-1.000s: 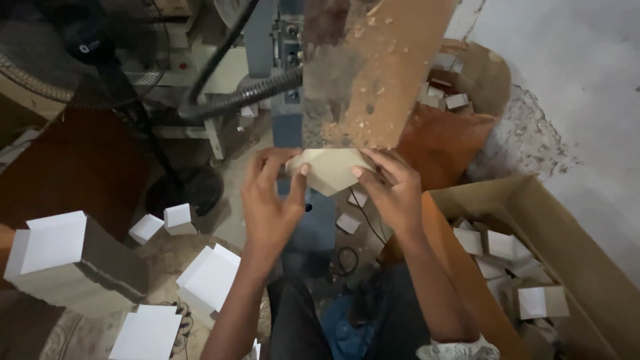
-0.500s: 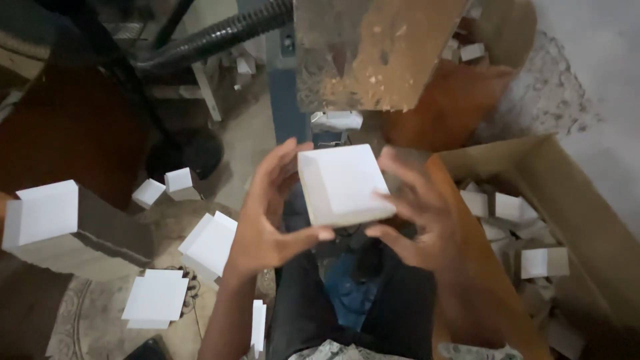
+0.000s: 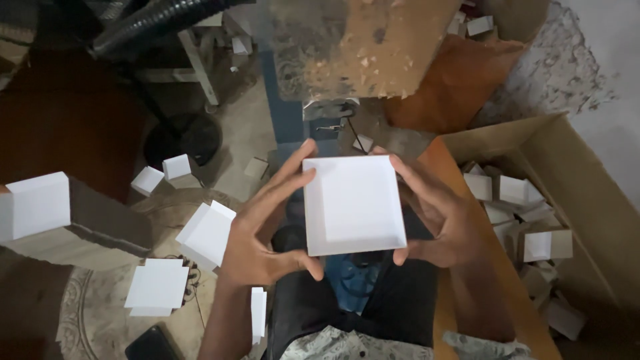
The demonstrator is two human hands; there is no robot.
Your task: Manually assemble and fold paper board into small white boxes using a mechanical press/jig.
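Observation:
A white square shallow box tray (image 3: 353, 203) faces me, held up between both hands over my lap. My left hand (image 3: 263, 230) grips its left edge with the fingers spread, thumb under the lower left corner. My right hand (image 3: 437, 213) clasps the right edge, its thumb at the lower right corner. The tray's raised rim and hollow inside are toward me. Above it stands a worn wooden machine head (image 3: 360, 47) on a blue column (image 3: 283, 113).
A cardboard carton (image 3: 580, 193) at the right holds several folded white boxes (image 3: 513, 190). At the left, a tall stack of white card (image 3: 40, 207) and loose white sheets (image 3: 207, 233) lie on the floor. A black corrugated hose (image 3: 153, 23) runs across the top left.
The white tray has come away from under the machine head and down toward me, and now sits square-on between both hands. The view has tilted downward.

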